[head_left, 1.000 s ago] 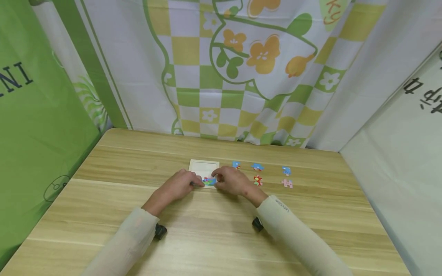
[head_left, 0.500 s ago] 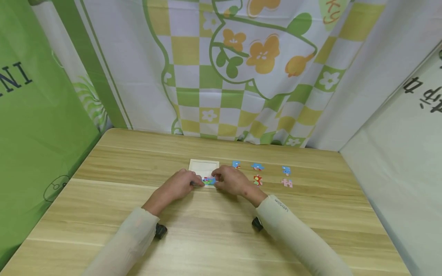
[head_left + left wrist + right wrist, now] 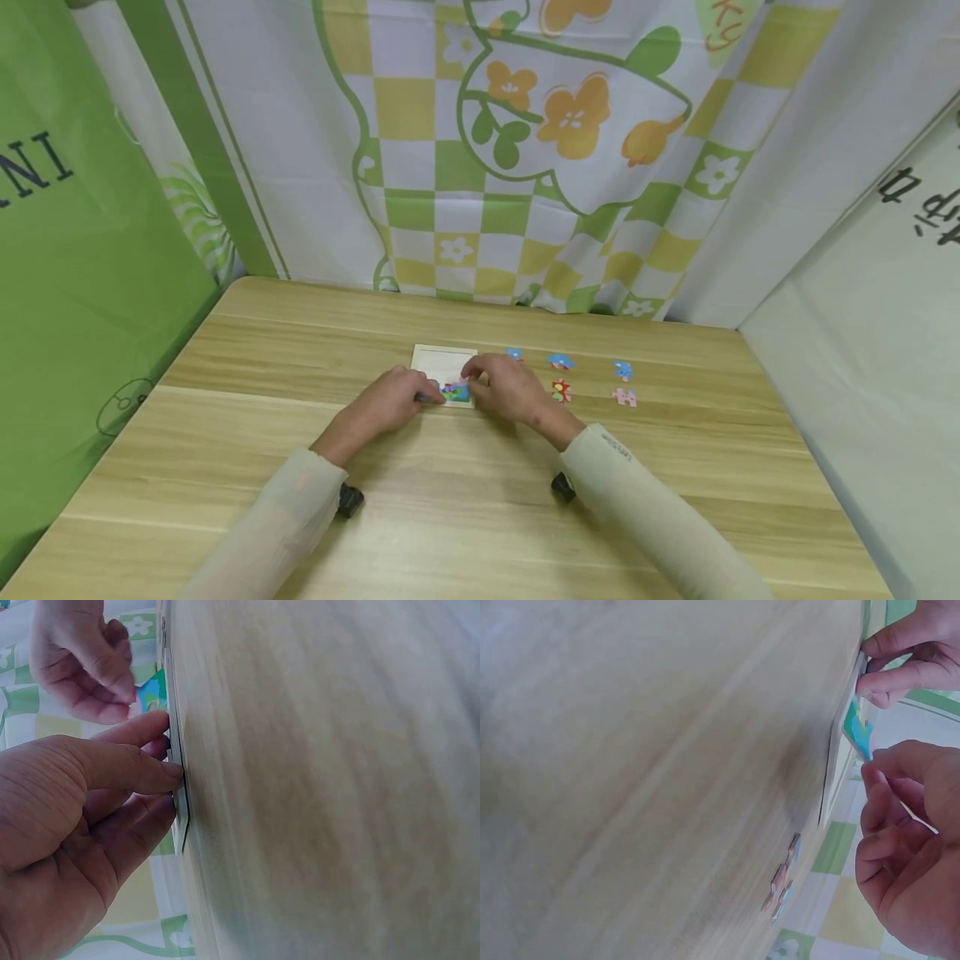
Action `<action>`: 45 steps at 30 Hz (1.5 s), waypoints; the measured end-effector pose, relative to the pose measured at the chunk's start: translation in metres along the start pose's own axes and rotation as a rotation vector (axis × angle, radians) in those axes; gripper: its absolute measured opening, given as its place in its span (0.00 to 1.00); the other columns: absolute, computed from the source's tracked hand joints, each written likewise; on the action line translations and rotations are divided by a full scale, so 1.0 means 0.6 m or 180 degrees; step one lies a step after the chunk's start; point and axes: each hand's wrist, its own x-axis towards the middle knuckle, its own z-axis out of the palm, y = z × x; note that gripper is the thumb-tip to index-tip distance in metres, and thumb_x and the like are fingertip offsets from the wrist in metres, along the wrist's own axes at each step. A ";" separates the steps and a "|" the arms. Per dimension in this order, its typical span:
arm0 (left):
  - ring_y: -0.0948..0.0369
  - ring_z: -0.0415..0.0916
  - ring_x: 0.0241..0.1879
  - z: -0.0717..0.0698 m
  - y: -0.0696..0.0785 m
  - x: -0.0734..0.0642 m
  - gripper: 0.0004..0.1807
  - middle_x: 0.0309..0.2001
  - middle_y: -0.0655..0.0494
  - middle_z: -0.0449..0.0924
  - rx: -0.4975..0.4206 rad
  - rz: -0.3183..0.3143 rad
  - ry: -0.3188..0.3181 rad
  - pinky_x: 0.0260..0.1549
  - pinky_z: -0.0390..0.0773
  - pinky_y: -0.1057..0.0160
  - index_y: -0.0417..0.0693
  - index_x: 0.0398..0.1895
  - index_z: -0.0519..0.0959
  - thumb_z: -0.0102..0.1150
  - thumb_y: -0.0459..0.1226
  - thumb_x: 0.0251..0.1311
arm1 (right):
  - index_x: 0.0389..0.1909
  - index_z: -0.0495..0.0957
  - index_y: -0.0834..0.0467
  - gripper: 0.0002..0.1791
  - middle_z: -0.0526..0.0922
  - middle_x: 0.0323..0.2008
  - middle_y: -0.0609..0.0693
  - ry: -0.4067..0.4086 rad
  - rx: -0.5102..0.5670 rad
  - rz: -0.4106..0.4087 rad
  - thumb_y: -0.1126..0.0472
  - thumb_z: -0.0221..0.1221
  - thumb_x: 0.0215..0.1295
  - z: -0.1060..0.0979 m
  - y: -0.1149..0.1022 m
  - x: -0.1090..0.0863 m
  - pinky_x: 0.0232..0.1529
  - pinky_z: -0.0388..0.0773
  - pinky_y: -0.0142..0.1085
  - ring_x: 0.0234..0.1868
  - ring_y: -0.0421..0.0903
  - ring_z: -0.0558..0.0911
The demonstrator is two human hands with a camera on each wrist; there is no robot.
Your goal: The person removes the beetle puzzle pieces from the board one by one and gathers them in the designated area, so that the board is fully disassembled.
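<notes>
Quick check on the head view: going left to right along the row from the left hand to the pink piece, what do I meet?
Left hand → wooden puzzle tray → right hand → red puzzle piece → pink puzzle piece.

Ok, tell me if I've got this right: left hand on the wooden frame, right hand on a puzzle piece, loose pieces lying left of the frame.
Not quite: the head view shows the loose pieces lying to the right of the wooden frame. The rest stands: left hand on the frame, right hand on a puzzle piece.
</notes>
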 end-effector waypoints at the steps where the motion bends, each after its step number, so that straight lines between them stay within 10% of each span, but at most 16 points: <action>1: 0.50 0.83 0.53 0.000 0.000 0.000 0.16 0.49 0.49 0.87 -0.0009 -0.0010 0.0000 0.59 0.77 0.47 0.45 0.46 0.90 0.63 0.21 0.61 | 0.46 0.85 0.54 0.07 0.86 0.41 0.44 0.0038 0.0006 0.0003 0.63 0.63 0.71 -0.001 0.000 0.001 0.38 0.78 0.36 0.37 0.41 0.80; 25: 0.49 0.83 0.52 -0.001 -0.002 -0.001 0.16 0.49 0.49 0.88 0.0002 0.0001 0.0034 0.57 0.78 0.49 0.46 0.44 0.91 0.64 0.22 0.60 | 0.39 0.83 0.54 0.03 0.84 0.34 0.41 0.0129 0.0304 -0.0077 0.63 0.62 0.72 -0.012 0.001 -0.013 0.32 0.77 0.33 0.26 0.36 0.77; 45: 0.45 0.80 0.53 -0.002 0.008 -0.001 0.17 0.51 0.50 0.87 -0.0025 -0.0268 -0.0058 0.61 0.74 0.45 0.49 0.46 0.91 0.63 0.22 0.61 | 0.35 0.82 0.54 0.04 0.81 0.32 0.42 0.0227 0.0584 0.0251 0.67 0.61 0.67 -0.080 0.089 -0.129 0.35 0.78 0.37 0.34 0.43 0.78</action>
